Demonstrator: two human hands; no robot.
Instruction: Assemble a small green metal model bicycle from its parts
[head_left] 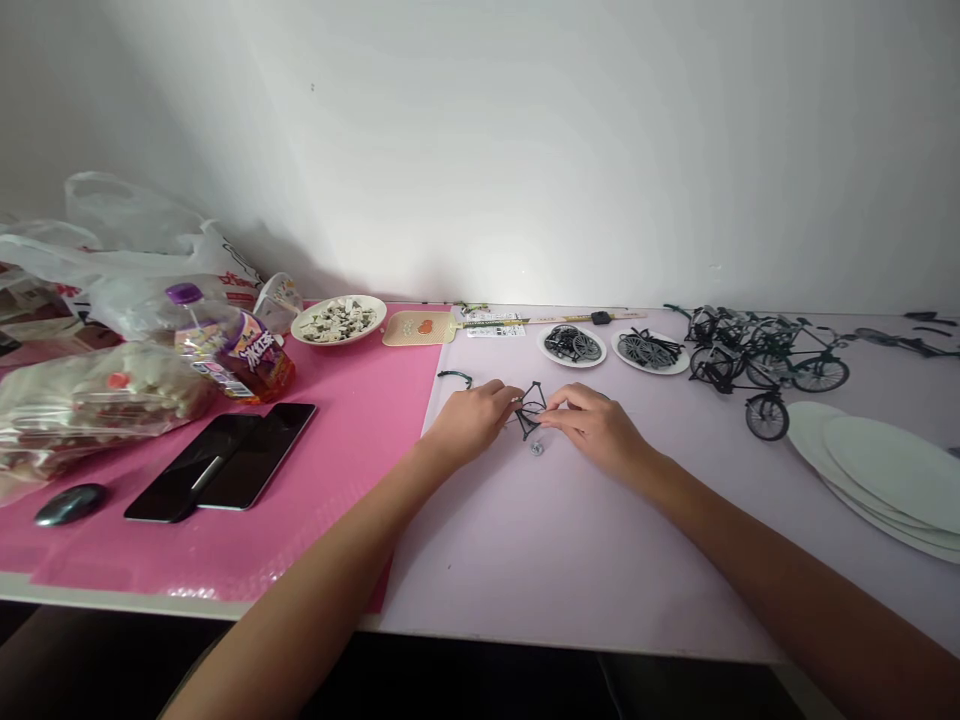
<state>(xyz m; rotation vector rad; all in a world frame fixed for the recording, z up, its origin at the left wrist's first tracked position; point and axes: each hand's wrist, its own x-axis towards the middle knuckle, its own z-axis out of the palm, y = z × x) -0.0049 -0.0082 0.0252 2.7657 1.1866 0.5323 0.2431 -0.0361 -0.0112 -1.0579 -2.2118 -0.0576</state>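
Observation:
Between my two hands is a small dark toy bicycle frame [528, 428], just above the pale tabletop. My left hand [480, 410] pinches it from the left, fingertips together. From the other side, my right hand [589, 420] grips it with thumb and forefinger. A small clear or grey part [537, 449] lies just below the frame. Behind my left hand rests a thin dark curved piece [456, 377]. Two white plates hold dark bicycle parts [581, 345] and grey-black wheels [649, 350] beyond my right hand.
Toy bicycles [750, 350] are heaped at the right, near stacked white plates [885, 465]. On the pink mat [352, 470] are two phones [247, 455], a mouse [71, 504], a drink bottle [229, 345] and plastic bags [142, 270]. A fly swatter [418, 328] lies along the wall.

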